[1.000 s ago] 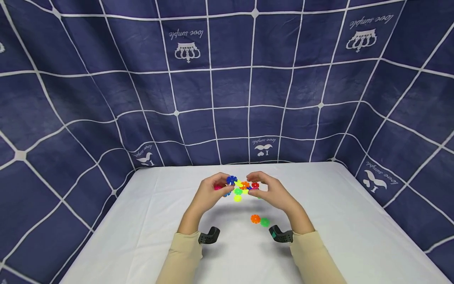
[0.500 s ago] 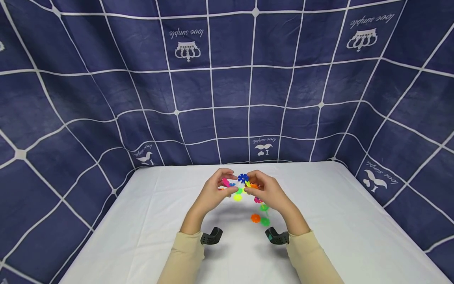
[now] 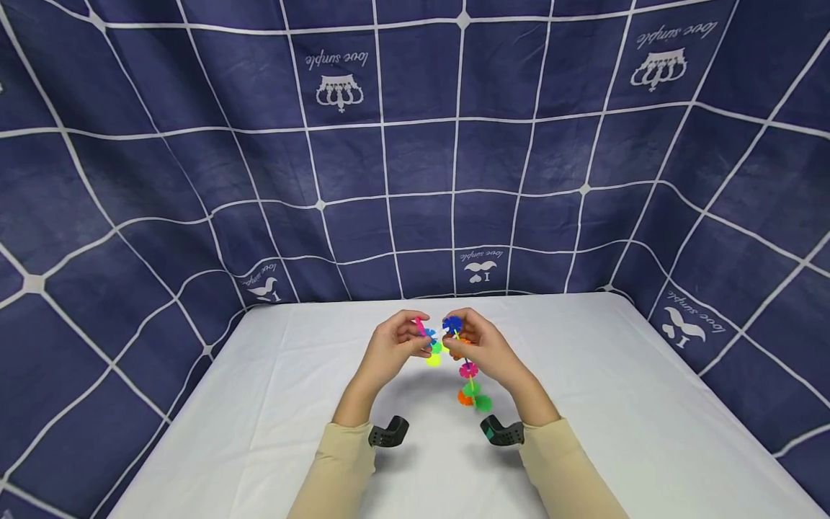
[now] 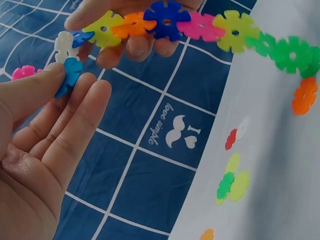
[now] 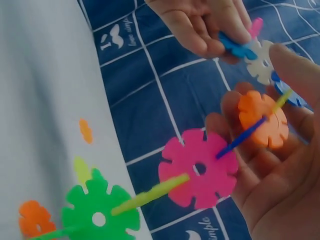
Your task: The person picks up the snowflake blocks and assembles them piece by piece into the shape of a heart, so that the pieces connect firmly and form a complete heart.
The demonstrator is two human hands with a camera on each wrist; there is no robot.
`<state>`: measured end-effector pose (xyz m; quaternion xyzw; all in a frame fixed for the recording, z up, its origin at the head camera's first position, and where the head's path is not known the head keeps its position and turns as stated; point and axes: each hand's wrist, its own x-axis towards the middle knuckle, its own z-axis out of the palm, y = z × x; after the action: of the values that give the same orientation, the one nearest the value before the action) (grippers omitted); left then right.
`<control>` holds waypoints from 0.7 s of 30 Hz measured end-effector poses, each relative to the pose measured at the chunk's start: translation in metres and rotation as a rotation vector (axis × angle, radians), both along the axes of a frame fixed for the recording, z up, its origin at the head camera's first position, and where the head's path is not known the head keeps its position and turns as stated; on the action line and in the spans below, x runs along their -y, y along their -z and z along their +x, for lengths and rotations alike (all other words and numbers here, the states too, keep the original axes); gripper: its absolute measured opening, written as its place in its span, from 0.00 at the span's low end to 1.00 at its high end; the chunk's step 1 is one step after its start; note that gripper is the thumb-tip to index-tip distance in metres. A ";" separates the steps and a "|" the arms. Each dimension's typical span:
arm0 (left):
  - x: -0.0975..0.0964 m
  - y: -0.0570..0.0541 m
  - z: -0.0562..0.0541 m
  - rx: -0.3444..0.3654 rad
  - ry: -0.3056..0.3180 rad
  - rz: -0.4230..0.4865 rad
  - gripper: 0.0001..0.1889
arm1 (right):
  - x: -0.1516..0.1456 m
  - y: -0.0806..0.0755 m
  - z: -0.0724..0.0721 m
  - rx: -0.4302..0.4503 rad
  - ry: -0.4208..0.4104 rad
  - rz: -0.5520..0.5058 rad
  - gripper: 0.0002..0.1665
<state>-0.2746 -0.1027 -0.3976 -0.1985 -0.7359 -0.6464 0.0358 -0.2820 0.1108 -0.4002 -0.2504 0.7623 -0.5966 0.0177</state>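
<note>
My left hand (image 4: 35, 145) pinches a light blue snowflake disc (image 4: 70, 77) between thumb and fingers. A white disc (image 4: 65, 47) and a pink disc (image 4: 26, 73) sit beside it. My right hand (image 3: 489, 349) grips one end of a chain of slotted plastic discs. At that end, a blue disc (image 5: 290, 92) is right at the white disc's edge. From there the chain runs through a yellow disc (image 4: 103, 29), an orange disc (image 5: 263, 119), a dark blue one (image 4: 169, 21) and a pink one (image 5: 198, 168). Green discs (image 4: 292, 54) and an orange disc (image 4: 305, 95) follow at its far end.
Loose discs lie on the white-covered table (image 3: 298, 404), among them a yellow disc (image 3: 433, 360), a green disc (image 4: 225, 185) and a red disc (image 4: 230, 139). A blue checked curtain (image 3: 415, 158) stands behind and at both sides.
The two hands have come closer together. The dark blue disc has passed from near the left hand to the right hand, and the chain now hangs down below the right hand.
</note>
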 end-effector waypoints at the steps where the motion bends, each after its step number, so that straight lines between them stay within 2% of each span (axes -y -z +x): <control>1: 0.000 0.000 0.000 0.002 0.005 0.002 0.21 | 0.001 0.000 0.000 -0.001 0.006 0.001 0.21; 5: -0.003 0.001 0.000 0.014 0.033 0.013 0.22 | 0.004 0.002 0.001 -0.004 0.018 0.012 0.19; 9: -0.004 0.003 0.000 0.025 0.036 0.021 0.23 | 0.006 0.004 0.002 0.002 0.043 0.005 0.17; 16: -0.002 0.005 -0.002 0.019 0.011 -0.013 0.24 | 0.008 0.005 0.001 0.005 0.111 -0.009 0.16; 21: 0.005 0.008 -0.006 -0.008 -0.030 -0.072 0.23 | 0.006 0.004 0.000 0.000 0.146 -0.012 0.16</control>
<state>-0.2806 -0.1073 -0.4054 -0.1915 -0.7615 -0.6179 0.0412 -0.2815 0.1053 -0.4037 -0.1944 0.7749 -0.6008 -0.0273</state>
